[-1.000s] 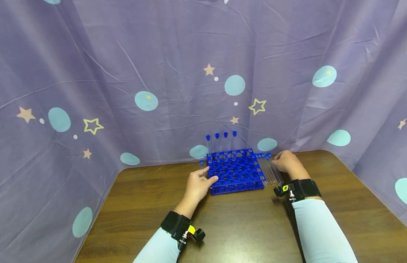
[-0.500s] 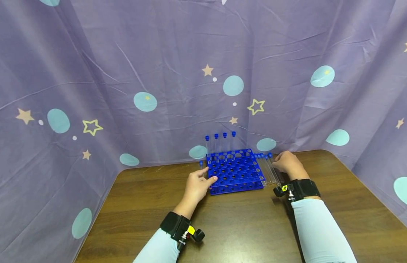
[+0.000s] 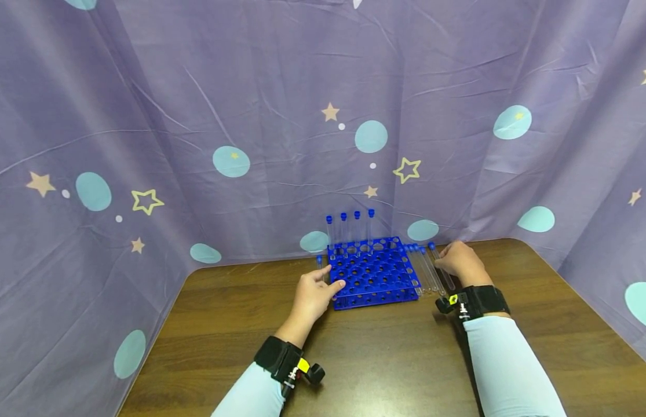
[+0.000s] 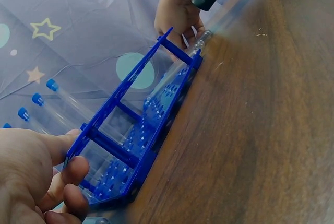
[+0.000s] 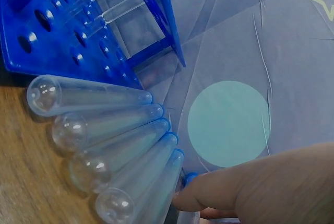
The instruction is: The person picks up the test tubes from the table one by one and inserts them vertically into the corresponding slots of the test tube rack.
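My left hand (image 3: 312,293) grips the near left corner of a blue test tube rack (image 3: 376,285); in the left wrist view its thumb and fingers (image 4: 78,169) pinch the upper plate. Several clear test tubes (image 3: 357,229) with blue caps stand upright in the rack's back row. To the right of the rack, my right hand (image 3: 460,260) pinches one capped test tube (image 3: 448,280) near its cap. That tube lies slightly apart from the other loose tubes (image 5: 117,132), which lie side by side on the table. Part of the held tube is hidden by the fingers.
Another blue-capped tube (image 3: 320,262) is at the rack's left side, partly behind my left hand. A patterned purple curtain (image 3: 281,116) hangs right behind the table's back edge. The wooden table (image 3: 396,353) stretches out in front of the rack.
The tube at my right fingers has shifted a little to the right, opening a gap from the other loose tubes. My left hand and the rack have stayed in place.
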`<action>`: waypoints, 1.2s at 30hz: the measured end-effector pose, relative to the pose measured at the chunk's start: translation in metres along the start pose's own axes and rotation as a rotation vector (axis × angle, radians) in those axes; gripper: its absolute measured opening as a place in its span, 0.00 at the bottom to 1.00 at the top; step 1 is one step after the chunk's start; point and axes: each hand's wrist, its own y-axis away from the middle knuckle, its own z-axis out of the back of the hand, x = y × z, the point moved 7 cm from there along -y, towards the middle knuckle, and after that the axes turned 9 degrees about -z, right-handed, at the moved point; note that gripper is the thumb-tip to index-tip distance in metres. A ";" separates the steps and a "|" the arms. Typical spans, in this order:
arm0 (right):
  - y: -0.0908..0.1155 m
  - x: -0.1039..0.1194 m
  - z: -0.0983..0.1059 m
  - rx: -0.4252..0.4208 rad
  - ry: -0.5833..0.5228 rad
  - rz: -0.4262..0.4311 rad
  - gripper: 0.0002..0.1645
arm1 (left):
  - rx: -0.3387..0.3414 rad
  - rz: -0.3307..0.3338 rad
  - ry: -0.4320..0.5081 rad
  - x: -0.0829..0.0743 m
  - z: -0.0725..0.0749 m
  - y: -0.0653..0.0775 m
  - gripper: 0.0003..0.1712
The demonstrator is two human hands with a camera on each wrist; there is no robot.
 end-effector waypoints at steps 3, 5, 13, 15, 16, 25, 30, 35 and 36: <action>0.000 -0.001 0.001 -0.011 0.010 -0.010 0.10 | -0.001 0.002 -0.002 0.001 0.000 0.000 0.37; 0.000 -0.001 0.001 -0.016 0.009 -0.012 0.10 | 0.001 0.003 -0.004 0.001 0.000 0.000 0.37; 0.001 0.001 0.000 -0.009 0.006 -0.022 0.19 | 0.000 -0.001 -0.009 0.001 0.001 -0.002 0.37; 0.002 0.001 0.001 -0.013 0.007 -0.022 0.19 | 0.000 -0.002 -0.012 0.002 0.000 -0.002 0.37; 0.002 0.001 0.000 -0.009 0.007 -0.024 0.19 | 0.001 -0.001 -0.013 0.002 0.000 -0.002 0.37; 0.002 0.003 0.002 -0.011 -0.012 -0.020 0.20 | 0.008 0.010 -0.006 0.003 -0.001 -0.002 0.38; 0.004 0.011 0.011 -0.048 -0.045 0.018 0.16 | -0.002 -0.006 -0.006 0.003 0.000 -0.002 0.37; 0.008 0.020 0.021 -0.090 -0.059 0.076 0.12 | -0.018 -0.040 0.006 0.000 0.001 -0.002 0.37; 0.008 0.021 0.023 -0.092 -0.070 0.088 0.14 | -0.018 -0.047 0.007 0.000 0.000 -0.002 0.37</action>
